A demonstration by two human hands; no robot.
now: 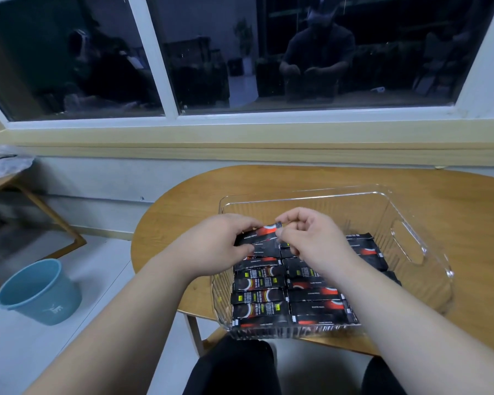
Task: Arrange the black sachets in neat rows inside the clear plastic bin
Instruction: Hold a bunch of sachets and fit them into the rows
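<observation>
Sachets (258, 283) lie in rows inside the clear bin (297, 206) on the bench (183, 201). We see the left hand (214, 246) gripping a stack (261, 243) above them; the right hand (308, 238) pinches the top sachet (268, 230).

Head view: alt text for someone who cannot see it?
The left hand grips a few black sachets and the right hand pinches one's end, above a clear plastic bin on a wooden table. Sachet rows line its near half.
</observation>
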